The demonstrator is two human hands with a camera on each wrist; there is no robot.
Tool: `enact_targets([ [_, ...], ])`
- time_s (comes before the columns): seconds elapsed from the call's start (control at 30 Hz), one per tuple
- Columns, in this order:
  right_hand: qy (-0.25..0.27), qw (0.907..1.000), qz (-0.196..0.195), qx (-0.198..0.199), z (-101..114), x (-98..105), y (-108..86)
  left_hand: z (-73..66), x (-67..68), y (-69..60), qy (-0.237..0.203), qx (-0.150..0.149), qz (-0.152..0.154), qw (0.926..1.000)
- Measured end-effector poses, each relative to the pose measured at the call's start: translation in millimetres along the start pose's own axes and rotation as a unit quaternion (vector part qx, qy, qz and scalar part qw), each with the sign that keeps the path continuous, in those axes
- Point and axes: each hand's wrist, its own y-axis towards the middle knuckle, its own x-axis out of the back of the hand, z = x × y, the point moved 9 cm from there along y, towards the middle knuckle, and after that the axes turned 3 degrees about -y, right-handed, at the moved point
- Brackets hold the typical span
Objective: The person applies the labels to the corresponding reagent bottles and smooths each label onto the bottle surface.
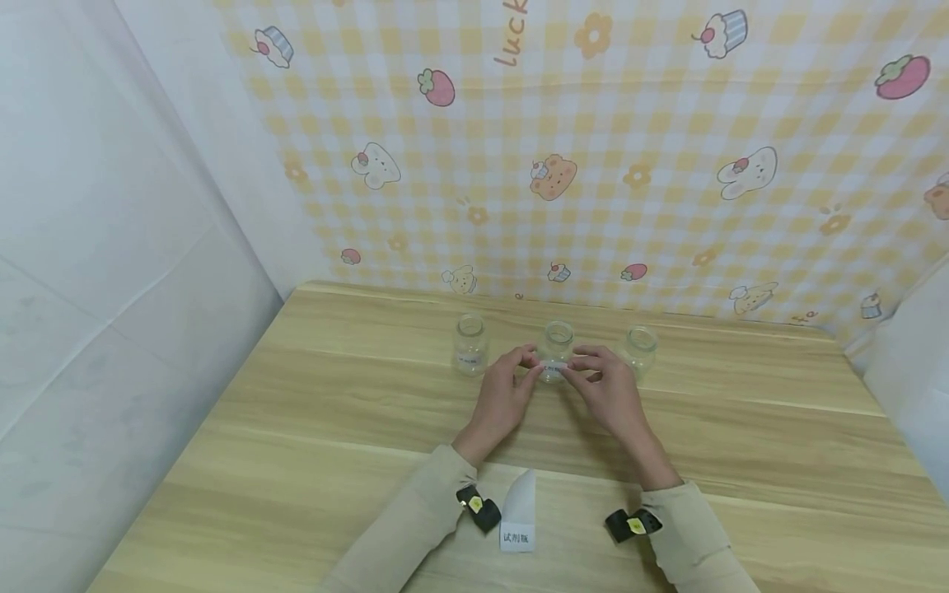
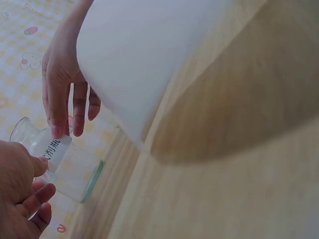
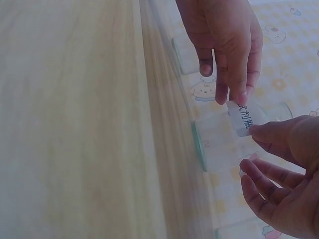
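Two side jars flank the middle jar, where left hand and right hand fingers grasp one label.

We see soft, even light
We find faint shadows toward the back edge of the table; close up in our left wrist view, the white paper blurs.

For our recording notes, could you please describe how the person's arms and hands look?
The left sleeve and right sleeve are long and beige. The left wristband and right wristband are black, each with a yellow patch; any lettering is too small to read. The left hand and right hand are ungloved.
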Motion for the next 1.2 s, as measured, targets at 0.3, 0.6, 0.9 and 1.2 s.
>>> enact_targets([
  [0.3,-0.006,1.0,0.0,0.005,1.2,0.2,0.3,-0.5,-0.8,0.4,0.004,-0.02,-0.006,0.9998],
  [0.6,-0.01,0.9999,-0.001,-0.001,0.3,0.8,-1.1,-1.1,-1.3,0.0,-0.001,-0.02,-0.003,0.9998],
  [0.9,-0.017,0.9997,0.004,-0.014,-1.3,0.7,-1.1,-1.3,-1.3,1.7,-0.004,-0.015,-0.009,0.9998],
  [1.2,-0.009,0.9999,-0.005,-0.008,0.8,2.5,0.1,1.0,-1.9,1.0,-0.019,0.001,-0.003,0.9998],
])
